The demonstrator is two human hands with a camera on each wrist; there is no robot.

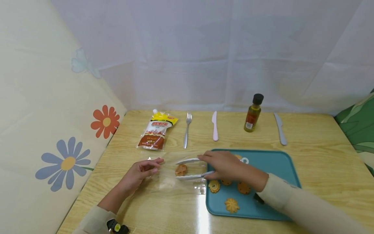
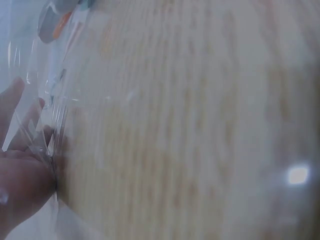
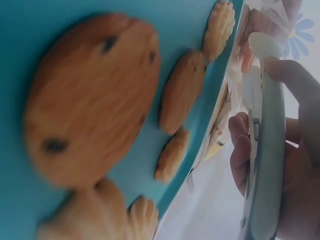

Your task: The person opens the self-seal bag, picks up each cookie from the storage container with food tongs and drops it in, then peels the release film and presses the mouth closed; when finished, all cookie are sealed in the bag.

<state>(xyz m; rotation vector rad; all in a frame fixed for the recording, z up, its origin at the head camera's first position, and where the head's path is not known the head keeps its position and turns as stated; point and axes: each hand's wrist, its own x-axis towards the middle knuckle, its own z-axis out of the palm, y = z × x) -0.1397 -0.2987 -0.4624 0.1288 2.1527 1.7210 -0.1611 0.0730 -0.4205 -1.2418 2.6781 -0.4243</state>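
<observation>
In the head view my right hand (image 1: 225,165) grips a pair of light grey tongs (image 1: 190,177), their handle end over the tray's left edge. Between the tong tips is a small brown cookie (image 1: 181,169), seen inside a clear plastic bag (image 1: 168,186) lying on the table. My left hand (image 1: 141,174) pinches the bag at its left side with thumb and fingers. Clear film covers part of that hand (image 2: 25,175) in the left wrist view. The right wrist view shows the fingers and thumb wrapped round the tongs (image 3: 270,160).
A teal tray (image 1: 271,162) on the right carries several cookies (image 1: 232,205), partly hidden by the right arm. Along the back lie a sauce pouch (image 1: 156,131), a fork (image 1: 187,130), a pink knife (image 1: 215,126) and a grey knife (image 1: 280,129). An oil bottle (image 1: 253,113) stands between the knives.
</observation>
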